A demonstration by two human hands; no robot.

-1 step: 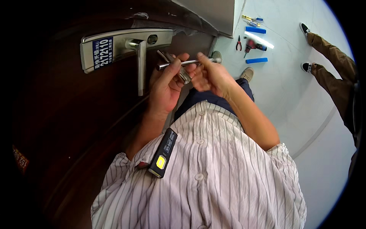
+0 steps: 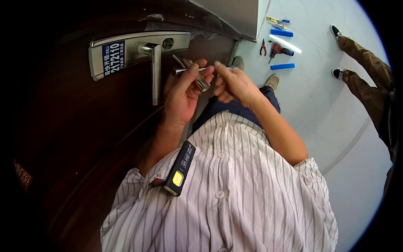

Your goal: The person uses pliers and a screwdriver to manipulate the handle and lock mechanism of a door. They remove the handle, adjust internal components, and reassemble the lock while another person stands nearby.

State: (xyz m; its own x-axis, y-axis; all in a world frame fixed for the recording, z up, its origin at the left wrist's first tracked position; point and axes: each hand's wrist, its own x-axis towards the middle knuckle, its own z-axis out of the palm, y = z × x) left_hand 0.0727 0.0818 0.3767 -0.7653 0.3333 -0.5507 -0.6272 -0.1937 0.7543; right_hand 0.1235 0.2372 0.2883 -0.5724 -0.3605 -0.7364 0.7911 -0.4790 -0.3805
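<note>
My left hand (image 2: pixel 183 90), closed, holds a silver metal rod (image 2: pixel 179 72) under its thumb, together with a longer metal piece (image 2: pixel 203 85) that crosses the rod and has a thicker lower end. The exact kind of these pieces is too small to make out. Close by on the right, my right hand (image 2: pixel 235 84) is bent with its thumb and forefinger at the rod's far end. Motion blurs its fingertips, and what they grip is unclear. Left of both hands is a silver door handle (image 2: pixel 155 75) on a long lock plate (image 2: pixel 130 52) with a keyhole above the lever.
The dark door (image 2: pixel 84 126) fills the left side. On the pale floor lie a cordless drill (image 2: pixel 276 51), red-handled pliers (image 2: pixel 263 48), screwdrivers (image 2: pixel 278 21) and a blue strip (image 2: pixel 283 66). A person's brown-trousered legs (image 2: pixel 367 59) stand at right. A black work light (image 2: pixel 179 168) hangs on my shirt.
My right hand has shifted slightly, its thumb and forefinger turning, and less of the rod shows between my hands. My left hand stays where it was.
</note>
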